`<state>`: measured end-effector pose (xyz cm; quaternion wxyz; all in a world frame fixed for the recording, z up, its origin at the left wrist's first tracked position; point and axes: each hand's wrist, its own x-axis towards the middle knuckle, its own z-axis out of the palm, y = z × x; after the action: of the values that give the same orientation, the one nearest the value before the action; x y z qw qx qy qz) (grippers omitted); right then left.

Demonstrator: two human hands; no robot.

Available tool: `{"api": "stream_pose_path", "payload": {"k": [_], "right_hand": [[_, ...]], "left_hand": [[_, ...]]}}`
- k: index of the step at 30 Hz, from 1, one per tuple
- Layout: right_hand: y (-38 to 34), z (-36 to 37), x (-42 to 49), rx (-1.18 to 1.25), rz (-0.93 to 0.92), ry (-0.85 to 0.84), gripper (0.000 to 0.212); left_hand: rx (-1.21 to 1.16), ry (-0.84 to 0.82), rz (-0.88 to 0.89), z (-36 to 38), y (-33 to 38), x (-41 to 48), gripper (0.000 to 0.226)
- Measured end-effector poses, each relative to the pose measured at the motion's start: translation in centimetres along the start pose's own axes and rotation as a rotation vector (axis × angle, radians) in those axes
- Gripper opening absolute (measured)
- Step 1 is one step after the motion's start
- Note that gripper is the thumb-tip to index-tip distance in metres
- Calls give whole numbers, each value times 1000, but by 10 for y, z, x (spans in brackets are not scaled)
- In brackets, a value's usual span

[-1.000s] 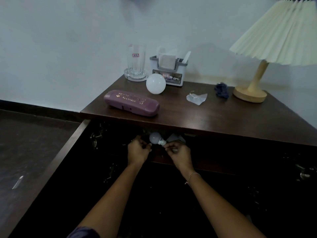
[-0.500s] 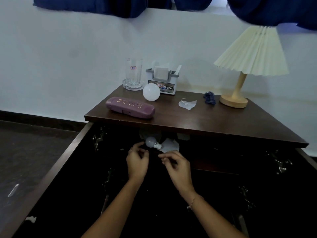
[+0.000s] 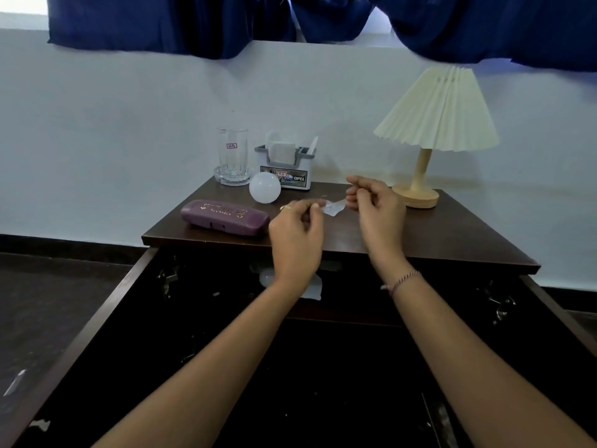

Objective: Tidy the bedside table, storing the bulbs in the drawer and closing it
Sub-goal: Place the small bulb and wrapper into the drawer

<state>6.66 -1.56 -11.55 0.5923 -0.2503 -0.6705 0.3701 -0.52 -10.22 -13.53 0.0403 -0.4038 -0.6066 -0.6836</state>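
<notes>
Where both reached into the drawer (image 3: 97,318) before, left hand (image 3: 297,234) and right hand (image 3: 378,208) now raised over tabletop, loosely curled, empty

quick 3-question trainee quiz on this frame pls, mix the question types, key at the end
1. True or false: the drawer is shut.
2. Which item on the table top lies nearest the left hand? A) lamp B) purple case C) glass
3. Fill in: the round white bulb on the table top sits just in front of the ____ organiser box.

Key: 1. False, it is pulled out. 2. B. 3. White; it has a grey rim.
</notes>
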Motion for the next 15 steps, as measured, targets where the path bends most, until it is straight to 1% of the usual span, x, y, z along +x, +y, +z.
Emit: {"api": "stream_pose_path", "payload": {"k": [3, 4, 6, 9, 11, 12, 15], "right_hand": [[27, 0, 34, -349, 99, -191, 29], [37, -1, 41, -420, 134, -238, 32], [48, 0, 47, -436, 223, -275, 39], [59, 1, 54, -388, 309, -337, 56], [62, 1, 57, -453, 313, -428, 65], [62, 1, 58, -515, 289, -482, 67], [57, 5, 53, -718, 173, -601, 62]], "left_hand": [[142, -142, -170, 21, 1, 34, 30], [183, -210, -208, 28, -1, 43, 29], [255, -294, -271, 37, -7, 53, 26], [274, -305, -361, 46, -18, 61, 31], [291, -308, -384, 49, -22, 62, 34], [305, -318, -381, 50, -21, 62, 34], [358, -359, -345, 48, -17, 60, 35]]}}
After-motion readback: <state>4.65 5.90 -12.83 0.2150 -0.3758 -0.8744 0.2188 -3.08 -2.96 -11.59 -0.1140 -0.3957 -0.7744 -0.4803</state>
